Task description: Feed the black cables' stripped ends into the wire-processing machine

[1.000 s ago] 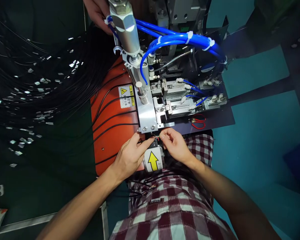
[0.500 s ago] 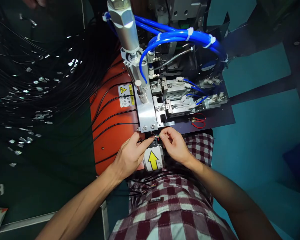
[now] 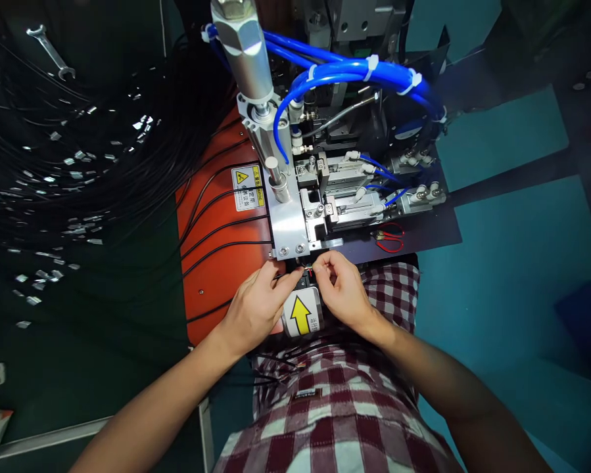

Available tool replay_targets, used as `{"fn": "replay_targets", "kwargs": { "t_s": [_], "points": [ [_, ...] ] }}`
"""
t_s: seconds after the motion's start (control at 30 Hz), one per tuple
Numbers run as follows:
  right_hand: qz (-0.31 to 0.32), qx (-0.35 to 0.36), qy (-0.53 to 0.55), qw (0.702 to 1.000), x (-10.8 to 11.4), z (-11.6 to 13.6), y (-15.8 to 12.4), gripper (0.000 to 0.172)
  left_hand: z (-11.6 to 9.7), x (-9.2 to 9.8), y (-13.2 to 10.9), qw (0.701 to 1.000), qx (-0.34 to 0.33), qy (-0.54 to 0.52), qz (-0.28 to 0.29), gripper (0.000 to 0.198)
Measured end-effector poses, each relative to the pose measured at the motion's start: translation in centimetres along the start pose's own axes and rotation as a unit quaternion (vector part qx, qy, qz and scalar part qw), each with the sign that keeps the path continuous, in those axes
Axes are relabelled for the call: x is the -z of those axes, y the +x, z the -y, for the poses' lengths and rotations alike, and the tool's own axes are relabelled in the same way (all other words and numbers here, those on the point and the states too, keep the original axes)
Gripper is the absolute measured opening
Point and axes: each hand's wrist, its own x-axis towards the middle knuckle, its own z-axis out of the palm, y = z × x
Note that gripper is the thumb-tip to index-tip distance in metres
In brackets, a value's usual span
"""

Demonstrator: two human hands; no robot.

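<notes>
My left hand [image 3: 256,303] is closed in a pinch on a thin black cable [image 3: 226,248] at the front edge of a metal machine head [image 3: 295,226]. My right hand [image 3: 340,288] pinches the cable's small coloured wire ends [image 3: 309,268] just right of the left fingertips. Both hands sit directly below the machine's silver plate, above a white label with a yellow arrow [image 3: 302,314]. The wire tips between the fingers are tiny and partly hidden.
Several black cables run over an orange plate [image 3: 216,263] to a large bundle [image 3: 68,157] at left. Blue air hoses [image 3: 354,72] loop over the machine. Red-handled cutters [image 3: 388,240] lie to the right. A wrench [image 3: 51,51] lies at the far left.
Another person's hand at the top near the cylinder has withdrawn out of view, and a wrench now shows at top left. My two hands have stayed pinched at the wire ends.
</notes>
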Motion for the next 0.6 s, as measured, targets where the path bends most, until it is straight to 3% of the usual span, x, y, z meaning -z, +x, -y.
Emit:
{"fn": "replay_targets", "kwargs": {
  "t_s": [0.17,0.37,0.6],
  "points": [
    [-0.005,-0.006,-0.043,0.999,0.1,0.4,0.0,0.009,0.1,-0.2,-0.3,0.999,-0.019,0.036,0.001,0.035],
    [0.025,-0.058,0.029,0.998,0.1,-0.2,0.1,0.013,0.2,-0.1,-0.1,1.000,-0.006,-0.015,-0.004,0.033],
    [0.038,-0.060,0.063,0.996,0.2,-0.6,0.1,0.015,0.2,-0.1,0.0,0.999,0.006,-0.046,-0.009,0.031]
  ]
}}
